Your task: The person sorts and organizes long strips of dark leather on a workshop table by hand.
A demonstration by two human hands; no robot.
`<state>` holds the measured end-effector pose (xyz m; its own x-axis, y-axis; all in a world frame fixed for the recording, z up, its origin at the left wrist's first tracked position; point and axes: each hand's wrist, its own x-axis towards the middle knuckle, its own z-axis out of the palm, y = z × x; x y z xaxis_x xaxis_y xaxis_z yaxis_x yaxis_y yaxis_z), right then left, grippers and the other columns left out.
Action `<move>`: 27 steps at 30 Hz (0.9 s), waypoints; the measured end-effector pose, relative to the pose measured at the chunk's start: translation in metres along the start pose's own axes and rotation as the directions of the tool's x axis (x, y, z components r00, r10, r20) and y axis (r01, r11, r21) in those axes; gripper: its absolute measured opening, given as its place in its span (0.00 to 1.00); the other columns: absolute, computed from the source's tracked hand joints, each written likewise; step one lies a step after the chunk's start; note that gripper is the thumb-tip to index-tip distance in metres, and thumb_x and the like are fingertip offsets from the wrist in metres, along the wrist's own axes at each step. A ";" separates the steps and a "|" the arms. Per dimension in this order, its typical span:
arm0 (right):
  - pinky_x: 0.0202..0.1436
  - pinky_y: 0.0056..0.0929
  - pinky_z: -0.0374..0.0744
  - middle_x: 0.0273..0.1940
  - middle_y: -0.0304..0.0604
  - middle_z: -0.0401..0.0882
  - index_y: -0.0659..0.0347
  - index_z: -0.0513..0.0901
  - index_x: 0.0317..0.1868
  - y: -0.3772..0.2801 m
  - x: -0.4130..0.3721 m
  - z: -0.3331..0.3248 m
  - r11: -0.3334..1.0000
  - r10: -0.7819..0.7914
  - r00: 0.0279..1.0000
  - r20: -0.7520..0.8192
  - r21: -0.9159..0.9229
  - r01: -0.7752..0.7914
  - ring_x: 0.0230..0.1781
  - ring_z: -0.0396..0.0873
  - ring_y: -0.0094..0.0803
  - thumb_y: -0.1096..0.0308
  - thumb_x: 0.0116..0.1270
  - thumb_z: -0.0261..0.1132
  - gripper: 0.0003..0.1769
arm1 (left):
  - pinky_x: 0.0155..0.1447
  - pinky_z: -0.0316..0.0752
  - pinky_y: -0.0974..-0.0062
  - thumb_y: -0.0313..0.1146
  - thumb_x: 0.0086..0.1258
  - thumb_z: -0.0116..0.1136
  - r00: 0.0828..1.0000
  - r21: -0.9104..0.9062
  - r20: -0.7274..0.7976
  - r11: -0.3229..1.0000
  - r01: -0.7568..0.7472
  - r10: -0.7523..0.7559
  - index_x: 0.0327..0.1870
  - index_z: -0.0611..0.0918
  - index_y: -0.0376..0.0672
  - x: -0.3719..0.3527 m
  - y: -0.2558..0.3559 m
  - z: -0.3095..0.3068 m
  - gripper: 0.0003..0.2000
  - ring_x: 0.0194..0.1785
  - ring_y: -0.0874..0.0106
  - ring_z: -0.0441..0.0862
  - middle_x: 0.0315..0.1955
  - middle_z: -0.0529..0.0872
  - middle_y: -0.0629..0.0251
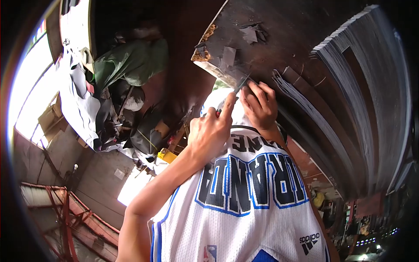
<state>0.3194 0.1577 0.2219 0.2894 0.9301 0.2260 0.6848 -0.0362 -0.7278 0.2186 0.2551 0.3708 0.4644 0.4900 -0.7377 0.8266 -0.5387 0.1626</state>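
My left hand (210, 131) is closed around a slim blade tool (238, 87) with a bit of red at its handle, the index finger stretched along the dark blade. The blade points toward the near corner of a dark worktable (279, 48). Close beside the tip, my right hand (261, 105) has its fingers curled together at the table's edge; I cannot tell what they pinch. Small dark grey scraps (228, 56) lie on the tabletop just past my hands, and another pile of scraps (253, 34) sits farther in. A white jersey (244, 218) covers my chest.
Stacks of long dark strips with grey edges (371, 87) fill the table's right side, with a thinner bundle (314, 113) nearer me. Left of the table are a green cloth (131, 63), heaped white and dark material, and a yellow object (166, 155). The table corner is chipped.
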 end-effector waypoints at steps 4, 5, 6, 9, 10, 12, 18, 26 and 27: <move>0.55 0.40 0.80 0.46 0.43 0.85 0.62 0.87 0.39 0.003 -0.003 0.003 1.000 -0.002 1.000 -0.012 -0.009 0.002 0.48 0.80 0.42 0.74 0.57 0.73 0.09 | 0.26 0.79 0.57 0.32 0.71 0.55 0.997 -0.025 -0.066 0.999 -0.042 0.040 0.77 0.61 0.49 -0.006 -0.010 0.024 0.32 0.25 0.54 0.85 0.33 0.83 0.44; 0.55 0.38 0.80 0.48 0.43 0.84 0.61 0.86 0.40 0.004 -0.003 0.003 0.999 0.032 0.999 -0.035 0.002 -0.032 0.48 0.80 0.43 0.73 0.57 0.74 0.10 | 0.23 0.77 0.61 0.32 0.70 0.59 0.986 -0.014 -0.155 0.997 -0.071 0.068 0.76 0.64 0.51 -0.007 -0.016 0.038 0.33 0.24 0.58 0.84 0.32 0.82 0.50; 0.55 0.37 0.80 0.51 0.42 0.83 0.60 0.86 0.40 0.004 -0.003 0.004 0.997 0.072 0.996 -0.060 0.012 -0.071 0.49 0.79 0.44 0.72 0.57 0.74 0.11 | 0.23 0.77 0.61 0.32 0.70 0.59 0.984 -0.015 -0.163 0.997 -0.082 0.079 0.76 0.64 0.51 -0.007 -0.025 0.056 0.33 0.24 0.58 0.84 0.32 0.82 0.50; 0.56 0.37 0.79 0.50 0.41 0.83 0.58 0.86 0.40 0.005 -0.005 0.004 0.997 0.078 0.994 -0.075 -0.005 -0.079 0.49 0.79 0.44 0.73 0.55 0.74 0.11 | 0.20 0.75 0.67 0.29 0.64 0.65 0.873 -0.060 -0.460 0.975 -0.213 0.162 0.73 0.71 0.56 0.002 -0.048 0.097 0.33 0.20 0.67 0.79 0.27 0.77 0.63; 0.56 0.37 0.79 0.50 0.41 0.83 0.57 0.86 0.40 0.007 -0.005 0.003 0.997 0.077 0.995 -0.065 -0.007 -0.078 0.50 0.79 0.44 0.73 0.54 0.74 0.12 | 0.20 0.75 0.67 0.29 0.64 0.65 0.868 -0.059 -0.463 0.971 -0.231 0.178 0.73 0.71 0.56 0.008 -0.054 0.107 0.33 0.20 0.67 0.79 0.27 0.77 0.63; 0.57 0.37 0.79 0.50 0.40 0.82 0.56 0.86 0.39 0.013 -0.003 0.003 0.996 0.083 0.995 -0.063 -0.035 -0.086 0.50 0.79 0.44 0.73 0.53 0.74 0.12 | 0.20 0.75 0.67 0.28 0.64 0.65 0.837 -0.111 -0.513 0.952 -0.285 0.191 0.73 0.70 0.56 0.020 -0.058 0.116 0.33 0.19 0.67 0.79 0.27 0.77 0.64; 0.55 0.36 0.80 0.47 0.40 0.84 0.58 0.83 0.31 0.016 0.004 0.000 0.998 0.054 0.991 -0.120 -0.037 -0.058 0.47 0.80 0.43 0.73 0.56 0.75 0.07 | 0.20 0.76 0.64 0.35 0.70 0.61 0.902 -0.060 -0.410 0.983 -0.175 0.136 0.73 0.70 0.59 0.006 -0.031 0.063 0.29 0.18 0.61 0.82 0.24 0.82 0.56; 0.54 0.35 0.81 0.48 0.40 0.84 0.59 0.83 0.31 0.024 0.004 0.003 0.997 0.033 0.988 -0.150 -0.068 -0.043 0.47 0.80 0.42 0.72 0.55 0.76 0.08 | 0.26 0.77 0.63 0.33 0.71 0.60 0.950 -0.007 -0.286 0.991 -0.133 0.126 0.67 0.77 0.53 -0.007 -0.026 0.024 0.23 0.22 0.61 0.82 0.21 0.81 0.59; 0.55 0.35 0.80 0.48 0.40 0.84 0.59 0.84 0.32 0.023 0.004 0.003 0.996 0.034 0.989 -0.144 -0.071 -0.045 0.47 0.80 0.42 0.72 0.55 0.76 0.08 | 0.26 0.78 0.62 0.33 0.71 0.60 0.955 -0.008 -0.269 0.991 -0.134 0.127 0.67 0.77 0.53 -0.007 -0.026 0.021 0.23 0.23 0.60 0.82 0.21 0.82 0.58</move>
<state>0.3348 0.1613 0.2041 0.4062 0.8659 0.2921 0.7168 -0.1037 -0.6895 0.1873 0.2510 0.3580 0.6341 0.5835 -0.5073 0.7592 -0.5942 0.2655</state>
